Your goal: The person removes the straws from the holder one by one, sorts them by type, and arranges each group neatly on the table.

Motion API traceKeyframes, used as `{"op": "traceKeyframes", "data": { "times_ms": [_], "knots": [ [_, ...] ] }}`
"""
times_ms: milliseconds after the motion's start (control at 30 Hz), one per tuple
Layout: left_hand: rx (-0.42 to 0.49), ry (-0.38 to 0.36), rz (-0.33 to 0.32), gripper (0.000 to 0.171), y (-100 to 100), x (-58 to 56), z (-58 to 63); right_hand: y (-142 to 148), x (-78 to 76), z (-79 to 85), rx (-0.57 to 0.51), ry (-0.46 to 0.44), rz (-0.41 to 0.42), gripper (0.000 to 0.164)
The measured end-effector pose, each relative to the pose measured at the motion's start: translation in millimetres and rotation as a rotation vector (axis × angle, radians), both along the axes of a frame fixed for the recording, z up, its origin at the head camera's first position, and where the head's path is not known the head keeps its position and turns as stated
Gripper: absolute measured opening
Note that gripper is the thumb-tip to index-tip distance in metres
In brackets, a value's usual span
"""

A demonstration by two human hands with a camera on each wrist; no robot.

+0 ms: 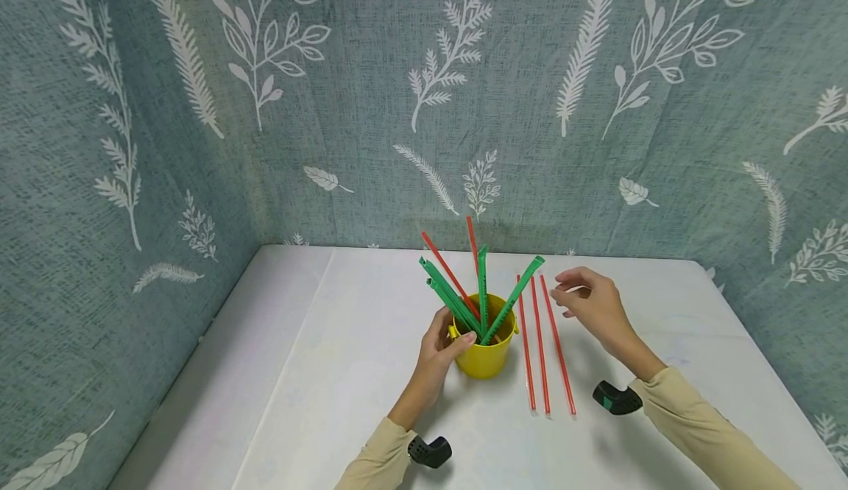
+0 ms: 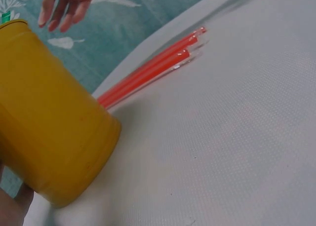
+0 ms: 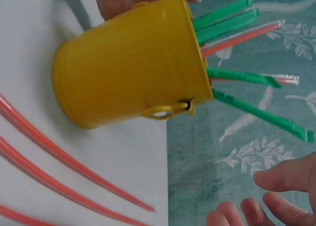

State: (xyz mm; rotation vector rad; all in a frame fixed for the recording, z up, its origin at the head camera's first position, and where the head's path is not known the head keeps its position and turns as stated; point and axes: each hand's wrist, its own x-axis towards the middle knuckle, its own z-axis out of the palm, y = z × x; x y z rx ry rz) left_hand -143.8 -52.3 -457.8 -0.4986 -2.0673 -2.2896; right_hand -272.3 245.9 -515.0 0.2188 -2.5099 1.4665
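Note:
My left hand (image 1: 433, 357) grips a small yellow bucket (image 1: 482, 363) by its side, the thumb over the rim. Several green wrapped straws (image 1: 520, 293) and two red straws (image 1: 445, 266) lean out of the bucket. My right hand (image 1: 595, 312) hovers above the table to the right of the bucket, fingers loosely bent, nothing held. Close by it, three red straws (image 1: 555, 335) in clear wrappers lie side by side on the table. The right wrist view shows the bucket's yellow handle (image 3: 163, 111) hanging at the rim.
The white table (image 1: 318, 402) meets a grey-green cloth (image 1: 371, 107) with white leaf prints at the back and sides. Black wrist devices sit below the left sleeve (image 1: 380, 460) and the right sleeve (image 1: 702, 431).

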Motion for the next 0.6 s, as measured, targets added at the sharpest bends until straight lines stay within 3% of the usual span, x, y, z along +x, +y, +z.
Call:
{"op": "traceKeyframes", "data": {
  "times_ms": [100,233,333,433,600],
  "knots": [
    [-0.001,-0.001,-0.002,0.052,0.4,0.0,0.3,2.6,-8.3,-10.7,0.007,0.023,0.002,0.039],
    [0.007,0.001,-0.003,0.052,-0.5,-1.3,-1.0,-8.5,3.5,16.5,-0.029,-0.036,0.046,0.042],
    [0.012,-0.002,-0.004,0.052,-1.1,-4.6,-6.0,-20.5,17.9,44.4,-0.042,-0.048,0.076,0.041],
    [0.019,-0.012,-0.003,0.052,-0.9,-9.3,-14.2,-30.7,26.3,61.2,-0.057,-0.02,0.097,0.037],
    [0.031,-0.011,0.009,0.052,0.3,-13.2,-24.1,-40.4,26.9,67.4,-0.132,0.001,0.142,0.034]
  ]
}}
